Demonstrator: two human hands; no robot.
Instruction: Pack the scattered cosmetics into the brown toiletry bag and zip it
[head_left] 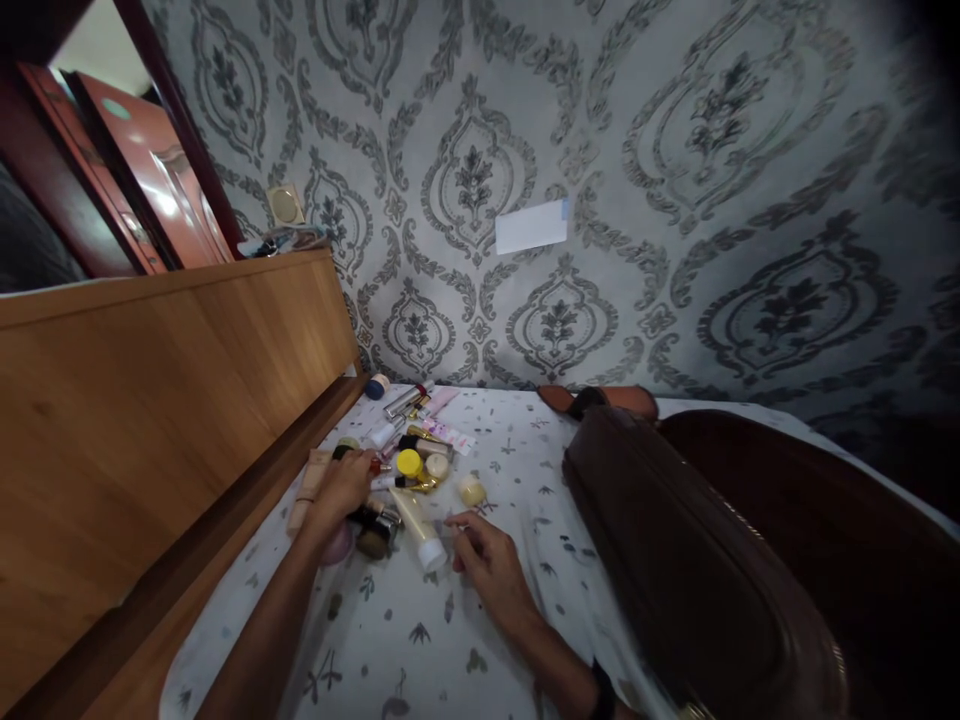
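My left hand (345,487) reaches into a cluster of cosmetics, its fingers bent down and together. A small reddish item (382,467) shows at its fingertips; what lies under the fingers is hidden. Beside its wrist are a makeup brush (373,543) and a flat beige box (306,490). My right hand (489,562) is held over the sheet, fingers loosely bent and apart, with nothing visible in it. Just left of it lies a cream tube (414,522) with a white cap. A yellow-lidded jar (409,462) and a small pale yellow jar (472,489) lie beyond.
A dark brown bag (675,540) lies on the right, its strap (634,401) by the wall. A wooden board (172,400) borders the left side. Further cosmetics, including a silver tube (403,402) and a dark-lidded jar (376,386), lie toward the patterned wall.
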